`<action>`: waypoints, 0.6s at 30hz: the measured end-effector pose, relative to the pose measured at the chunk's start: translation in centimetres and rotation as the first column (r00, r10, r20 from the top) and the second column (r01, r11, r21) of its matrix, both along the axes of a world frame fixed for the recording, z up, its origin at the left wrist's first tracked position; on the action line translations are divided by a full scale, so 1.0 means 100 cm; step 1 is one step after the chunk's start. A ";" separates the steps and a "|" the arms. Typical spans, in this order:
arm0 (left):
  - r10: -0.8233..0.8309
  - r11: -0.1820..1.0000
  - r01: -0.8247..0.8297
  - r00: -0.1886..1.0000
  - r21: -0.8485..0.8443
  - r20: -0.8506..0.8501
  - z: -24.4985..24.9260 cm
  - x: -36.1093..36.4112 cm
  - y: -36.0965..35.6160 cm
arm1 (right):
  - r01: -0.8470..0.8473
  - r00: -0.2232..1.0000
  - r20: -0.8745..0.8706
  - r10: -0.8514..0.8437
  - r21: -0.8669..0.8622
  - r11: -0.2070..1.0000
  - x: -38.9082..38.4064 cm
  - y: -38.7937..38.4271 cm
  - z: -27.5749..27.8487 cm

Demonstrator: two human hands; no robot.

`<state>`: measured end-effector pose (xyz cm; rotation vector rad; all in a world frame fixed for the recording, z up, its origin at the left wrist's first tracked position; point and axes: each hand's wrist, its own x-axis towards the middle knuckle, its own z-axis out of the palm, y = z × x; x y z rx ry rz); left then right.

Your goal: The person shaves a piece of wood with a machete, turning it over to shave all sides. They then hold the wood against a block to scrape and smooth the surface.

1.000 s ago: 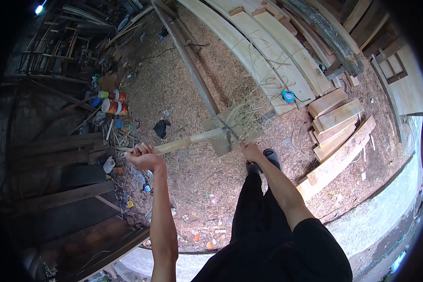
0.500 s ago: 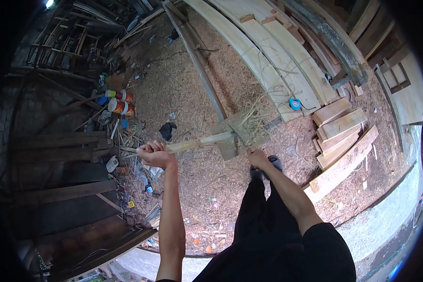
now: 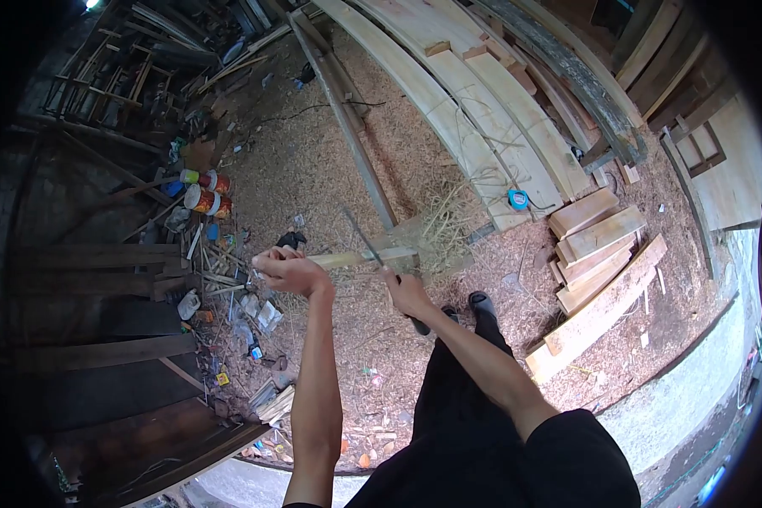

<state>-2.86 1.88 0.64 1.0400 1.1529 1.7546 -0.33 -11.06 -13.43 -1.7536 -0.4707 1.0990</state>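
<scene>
Ground: sawdust floor (image 3: 313, 161), open before us.
Left hand (image 3: 288, 271): our fist closed around a pale stick (image 3: 360, 256).
Right hand (image 3: 408, 295): our fist grips a knife (image 3: 362, 237), blade crossing the stick.
Edges: curved planks (image 3: 449, 93) ahead, stacked boards (image 3: 597, 237) right.

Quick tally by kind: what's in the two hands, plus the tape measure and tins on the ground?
stick: 1, gripped in left hand
knife: 1, gripped in right hand
tape measure: 1
tins: 2
Total: 5
</scene>
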 end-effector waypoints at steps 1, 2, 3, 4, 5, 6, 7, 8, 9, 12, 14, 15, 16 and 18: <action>0.031 0.999 -0.031 0.999 -0.008 0.004 -0.001 -0.002 0.001 | -0.056 0.996 0.067 0.059 -0.042 0.998 0.002 0.002 -0.003; 0.063 0.998 -0.063 0.998 -0.022 0.009 -0.003 -0.003 0.001 | -0.109 0.984 0.131 0.120 -0.093 0.990 0.004 0.001 -0.007; 0.038 0.999 -0.039 0.999 -0.012 -0.025 -0.001 -0.003 -0.001 | -0.102 0.985 0.129 0.114 -0.099 0.990 0.001 -0.004 0.002; 0.028 1.000 -0.028 0.999 -0.012 -0.018 0.000 0.003 -0.001 | -0.149 0.979 0.121 0.162 -0.107 0.983 0.002 -0.005 0.022; 0.063 0.998 -0.064 0.998 -0.025 -0.017 0.000 0.008 0.001 | -0.202 0.970 0.111 0.215 -0.114 0.973 0.003 -0.005 0.034; 0.103 0.994 -0.104 0.994 -0.043 -0.027 -0.001 0.009 0.001 | -0.202 0.971 0.106 0.215 -0.118 0.972 0.001 -0.007 0.033; 0.103 0.993 -0.105 0.994 -0.048 -0.034 -0.002 0.010 0.002 | -0.177 0.970 0.155 0.186 -0.066 0.982 -0.002 -0.012 0.031; 0.055 0.997 -0.057 0.998 -0.049 -0.044 -0.004 0.010 0.002 | -0.157 0.968 0.199 0.157 -0.016 0.988 -0.006 -0.018 0.029; 0.003 0.999 -0.006 0.999 -0.049 -0.052 -0.005 0.009 0.001 | -0.047 0.985 0.168 0.045 0.008 0.999 -0.008 -0.020 0.004; -0.015 1.000 0.016 0.995 0.005 -0.096 -0.001 0.010 -0.003 | -0.143 0.976 0.130 0.172 -0.207 0.968 0.015 -0.027 -0.014; -0.010 1.000 0.010 0.996 -0.003 -0.093 0.001 0.011 -0.006 | -0.145 0.979 0.109 0.172 -0.217 0.965 0.012 -0.026 -0.015; -0.007 1.000 0.006 0.996 -0.012 -0.091 0.001 0.014 -0.008 | -0.131 0.983 0.108 0.151 -0.171 0.976 0.008 -0.027 0.004; -0.017 1.000 0.016 0.996 -0.013 -0.086 0.000 0.017 -0.007 | -0.116 0.986 0.109 0.129 -0.123 0.986 0.008 -0.028 0.013; -0.033 0.999 0.034 0.997 0.018 -0.070 -0.002 0.014 -0.002 | -0.051 0.985 0.161 0.055 -0.029 0.998 0.004 -0.032 0.004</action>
